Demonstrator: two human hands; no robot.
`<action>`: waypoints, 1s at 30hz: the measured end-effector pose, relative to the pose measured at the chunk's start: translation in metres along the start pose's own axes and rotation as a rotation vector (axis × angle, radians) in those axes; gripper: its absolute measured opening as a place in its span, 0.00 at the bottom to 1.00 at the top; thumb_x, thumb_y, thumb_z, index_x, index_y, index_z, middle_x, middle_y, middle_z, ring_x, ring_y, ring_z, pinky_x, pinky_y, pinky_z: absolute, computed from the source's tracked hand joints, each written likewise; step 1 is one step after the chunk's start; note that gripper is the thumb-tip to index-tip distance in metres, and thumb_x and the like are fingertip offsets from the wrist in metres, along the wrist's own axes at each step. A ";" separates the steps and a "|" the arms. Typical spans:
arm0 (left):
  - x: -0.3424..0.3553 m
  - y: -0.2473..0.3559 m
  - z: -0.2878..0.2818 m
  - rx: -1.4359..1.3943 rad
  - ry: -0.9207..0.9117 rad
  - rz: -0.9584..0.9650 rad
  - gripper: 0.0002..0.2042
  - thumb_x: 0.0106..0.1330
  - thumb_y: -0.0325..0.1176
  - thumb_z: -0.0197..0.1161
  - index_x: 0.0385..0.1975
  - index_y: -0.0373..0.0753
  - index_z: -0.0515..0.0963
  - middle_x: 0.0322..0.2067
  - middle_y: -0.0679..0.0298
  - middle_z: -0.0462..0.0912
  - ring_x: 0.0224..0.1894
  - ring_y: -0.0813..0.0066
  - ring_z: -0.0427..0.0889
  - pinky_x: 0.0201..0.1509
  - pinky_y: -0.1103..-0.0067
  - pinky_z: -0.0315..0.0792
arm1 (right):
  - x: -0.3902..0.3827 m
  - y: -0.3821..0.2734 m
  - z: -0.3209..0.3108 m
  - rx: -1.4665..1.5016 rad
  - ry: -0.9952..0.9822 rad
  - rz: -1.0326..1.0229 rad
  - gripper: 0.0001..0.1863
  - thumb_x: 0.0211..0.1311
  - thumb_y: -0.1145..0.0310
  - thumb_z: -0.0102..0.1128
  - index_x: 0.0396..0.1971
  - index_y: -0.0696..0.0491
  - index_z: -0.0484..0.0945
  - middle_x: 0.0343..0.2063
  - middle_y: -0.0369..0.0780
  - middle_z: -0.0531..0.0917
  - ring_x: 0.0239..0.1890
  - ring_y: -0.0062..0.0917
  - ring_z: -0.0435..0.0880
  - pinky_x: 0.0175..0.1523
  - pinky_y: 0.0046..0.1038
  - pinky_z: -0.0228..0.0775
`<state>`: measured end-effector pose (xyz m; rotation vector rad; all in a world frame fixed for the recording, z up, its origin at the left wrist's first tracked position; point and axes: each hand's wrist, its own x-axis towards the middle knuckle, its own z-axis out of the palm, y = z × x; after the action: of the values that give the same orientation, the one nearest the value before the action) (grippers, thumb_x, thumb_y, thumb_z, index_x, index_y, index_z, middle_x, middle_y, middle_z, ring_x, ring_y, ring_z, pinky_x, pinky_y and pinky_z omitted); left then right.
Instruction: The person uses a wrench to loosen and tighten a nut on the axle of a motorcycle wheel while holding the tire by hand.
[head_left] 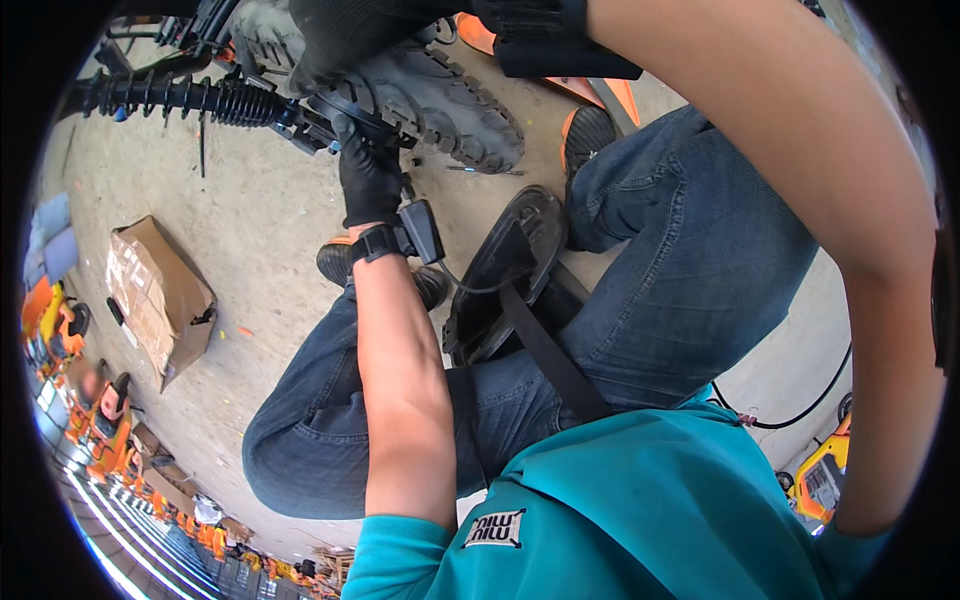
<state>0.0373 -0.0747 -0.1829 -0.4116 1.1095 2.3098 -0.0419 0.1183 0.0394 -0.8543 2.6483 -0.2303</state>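
Observation:
A grey, knobbly tyre [440, 110] stands at the top, next to a black coil-spring shock absorber [190, 100]. My left hand [370, 180], in a black glove, closes around a black curved part [352, 112] beside the wheel, its thumb pointing up. My right hand [345, 40], also gloved, reaches in from the right across the top and bends down over the tyre's near end. Its fingers look curled, but the thing under them is hidden. A small black box [422, 230] with a cable sits by my left wrist, next to a dark wristband [376, 243].
A black plastic shell [515, 260] with a strap lies between my bent legs. To the left, an open cardboard box [160, 290] rests on the concrete floor. Orange panels [620, 100] lie past the tyre. Orange and yellow machines [110, 420] line the far left.

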 end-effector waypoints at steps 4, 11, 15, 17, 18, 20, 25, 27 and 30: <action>0.017 -0.020 -0.003 0.021 -0.037 0.059 0.17 0.69 0.50 0.62 0.45 0.43 0.80 0.41 0.70 0.85 0.43 0.76 0.81 0.54 0.77 0.73 | -0.047 -0.013 -0.022 0.180 0.000 0.171 0.27 0.62 0.52 0.53 0.44 0.62 0.83 0.45 0.53 0.84 0.51 0.41 0.83 0.57 0.35 0.72; 0.017 -0.009 0.008 0.121 -0.182 0.006 0.21 0.75 0.49 0.53 0.58 0.42 0.73 0.54 0.67 0.81 0.56 0.75 0.78 0.64 0.73 0.71 | -0.063 -0.005 -0.012 0.170 0.184 0.226 0.32 0.62 0.45 0.57 0.36 0.66 0.81 0.37 0.57 0.83 0.41 0.48 0.83 0.47 0.40 0.75; -0.006 0.007 -0.013 -0.104 -0.165 0.059 0.20 0.76 0.43 0.53 0.61 0.39 0.70 0.55 0.63 0.79 0.56 0.73 0.77 0.62 0.75 0.72 | -0.038 -0.006 -0.006 0.222 0.165 0.115 0.33 0.63 0.42 0.56 0.32 0.66 0.79 0.34 0.57 0.81 0.37 0.50 0.82 0.43 0.42 0.73; 0.001 -0.002 -0.032 -0.234 -0.119 0.028 0.19 0.76 0.40 0.53 0.63 0.39 0.68 0.55 0.62 0.78 0.55 0.72 0.78 0.61 0.76 0.73 | -0.036 -0.008 -0.013 0.200 0.131 0.106 0.33 0.63 0.43 0.56 0.31 0.66 0.78 0.36 0.58 0.80 0.38 0.50 0.81 0.42 0.43 0.72; 0.006 -0.009 -0.045 -0.245 -0.096 0.015 0.19 0.77 0.38 0.52 0.64 0.39 0.67 0.55 0.62 0.77 0.54 0.72 0.78 0.60 0.76 0.73 | -0.034 -0.005 -0.016 0.177 0.104 0.045 0.33 0.64 0.43 0.56 0.31 0.66 0.78 0.37 0.59 0.79 0.39 0.50 0.81 0.42 0.43 0.72; 0.003 -0.022 -0.062 -0.230 -0.084 0.039 0.20 0.77 0.33 0.51 0.66 0.40 0.64 0.55 0.62 0.77 0.54 0.73 0.78 0.57 0.78 0.74 | -0.034 -0.023 -0.023 0.191 0.027 0.274 0.34 0.64 0.42 0.56 0.42 0.65 0.74 0.37 0.59 0.79 0.43 0.51 0.80 0.45 0.43 0.71; -0.012 -0.028 -0.034 -0.282 -0.133 0.086 0.30 0.70 0.18 0.53 0.72 0.41 0.57 0.56 0.63 0.76 0.54 0.78 0.77 0.57 0.83 0.73 | -0.033 -0.013 -0.013 0.264 0.153 0.151 0.37 0.63 0.40 0.57 0.46 0.66 0.72 0.38 0.60 0.80 0.43 0.52 0.81 0.46 0.44 0.71; -0.015 -0.028 -0.033 -0.322 -0.166 0.050 0.30 0.69 0.20 0.55 0.71 0.41 0.57 0.56 0.65 0.76 0.54 0.79 0.76 0.60 0.82 0.71 | -0.050 0.019 0.004 -0.301 0.185 -0.144 0.20 0.63 0.59 0.58 0.51 0.52 0.76 0.43 0.52 0.77 0.44 0.42 0.80 0.46 0.34 0.73; -0.013 -0.036 -0.046 -0.298 -0.176 0.036 0.30 0.70 0.24 0.57 0.71 0.43 0.59 0.57 0.67 0.75 0.56 0.79 0.75 0.62 0.81 0.68 | -0.050 0.028 0.010 -0.512 0.199 -0.304 0.21 0.62 0.74 0.56 0.56 0.46 0.77 0.51 0.48 0.74 0.48 0.40 0.78 0.52 0.31 0.72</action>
<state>0.0711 -0.0970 -0.2277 -0.2922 0.6959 2.4962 -0.0153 0.1697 0.0366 -1.4649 2.7924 0.3243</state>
